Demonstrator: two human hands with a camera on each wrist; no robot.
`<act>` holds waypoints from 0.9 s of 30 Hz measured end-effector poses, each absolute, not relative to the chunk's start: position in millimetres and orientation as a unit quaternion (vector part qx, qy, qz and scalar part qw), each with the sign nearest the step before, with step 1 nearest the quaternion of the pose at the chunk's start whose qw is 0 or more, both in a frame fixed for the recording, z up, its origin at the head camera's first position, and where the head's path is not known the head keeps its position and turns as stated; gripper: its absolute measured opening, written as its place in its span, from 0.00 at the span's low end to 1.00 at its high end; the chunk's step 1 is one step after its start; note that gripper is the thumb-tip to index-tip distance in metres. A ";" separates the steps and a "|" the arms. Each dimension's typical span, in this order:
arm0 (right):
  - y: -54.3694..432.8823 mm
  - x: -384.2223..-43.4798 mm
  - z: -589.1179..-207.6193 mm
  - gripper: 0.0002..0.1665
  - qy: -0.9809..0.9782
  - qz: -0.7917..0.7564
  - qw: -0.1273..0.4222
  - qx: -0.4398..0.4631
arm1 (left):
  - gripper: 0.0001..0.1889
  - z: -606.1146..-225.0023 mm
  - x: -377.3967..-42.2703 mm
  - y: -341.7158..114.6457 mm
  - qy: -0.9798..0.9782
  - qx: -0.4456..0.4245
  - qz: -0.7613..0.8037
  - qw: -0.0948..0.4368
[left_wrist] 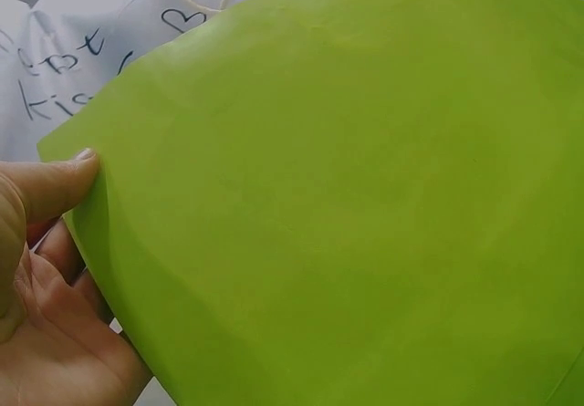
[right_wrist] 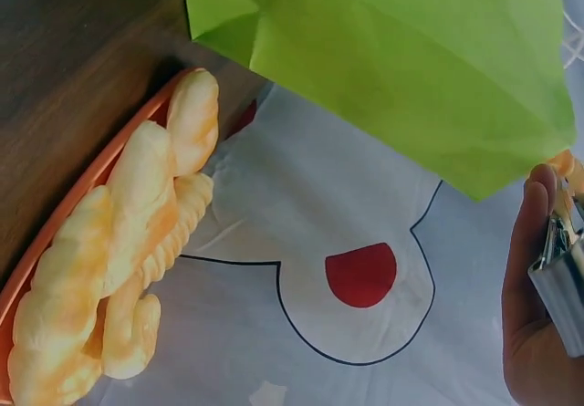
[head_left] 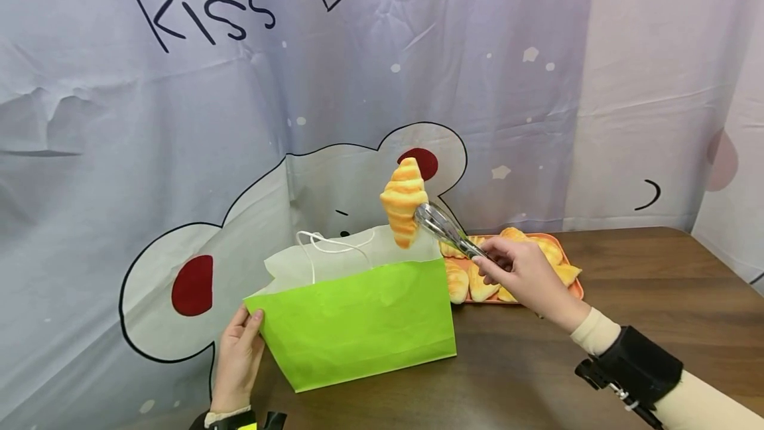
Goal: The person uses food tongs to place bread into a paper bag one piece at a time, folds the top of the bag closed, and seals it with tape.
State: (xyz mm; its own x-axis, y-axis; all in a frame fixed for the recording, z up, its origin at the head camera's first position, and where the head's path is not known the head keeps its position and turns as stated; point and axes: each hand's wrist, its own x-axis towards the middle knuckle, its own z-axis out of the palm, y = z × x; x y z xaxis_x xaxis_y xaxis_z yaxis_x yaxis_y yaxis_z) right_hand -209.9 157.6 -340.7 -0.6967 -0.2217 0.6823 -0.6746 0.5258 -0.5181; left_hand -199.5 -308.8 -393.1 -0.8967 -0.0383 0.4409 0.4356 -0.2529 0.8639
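My left hand (head_left: 237, 357) pinches the upper left corner of a lime green paper bag (head_left: 364, 324), thumb on the front face. The bag stands on the table with its mouth open, showing a white inside and white cord handles (head_left: 307, 244). My right hand (head_left: 528, 271) grips metal tongs (head_left: 447, 227), and their tips clasp a croissant (head_left: 404, 201) held upright above the bag's right side. In the right wrist view the tongs (right_wrist: 561, 283) show at the right edge, with only a bit of the croissant visible past the fingers.
Right of the bag, partly behind it and my right hand, an orange tray (head_left: 575, 289) holds several bread pieces (head_left: 485, 284). Brown wooden table (head_left: 644, 297) extends to the right. A printed curtain (head_left: 507, 98) hangs close behind the table.
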 end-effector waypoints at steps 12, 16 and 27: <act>160.0 -212.4 -349.7 0.08 -0.835 0.358 0.305 0.285 | 0.18 -394.4 -200.7 -308.0 -0.598 -0.160 -0.770 0.154; 160.3 -213.3 -350.9 0.08 -0.836 0.355 0.308 0.283 | 0.18 -394.8 -200.7 -307.8 -0.599 -0.161 -0.770 0.153; 161.7 -214.3 -352.0 0.07 -0.841 0.365 0.295 0.271 | 0.17 -395.0 -200.3 -307.6 -0.597 -0.158 -0.771 0.157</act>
State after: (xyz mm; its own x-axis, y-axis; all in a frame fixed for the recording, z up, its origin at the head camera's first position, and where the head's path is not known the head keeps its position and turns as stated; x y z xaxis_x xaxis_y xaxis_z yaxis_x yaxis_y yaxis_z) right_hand -214.3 161.7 -352.0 -0.6791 -0.2392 0.6940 -0.6703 0.5875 -0.4534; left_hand -200.3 -307.6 -395.0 -0.9008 -0.0546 0.4307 0.4307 -0.2380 0.8705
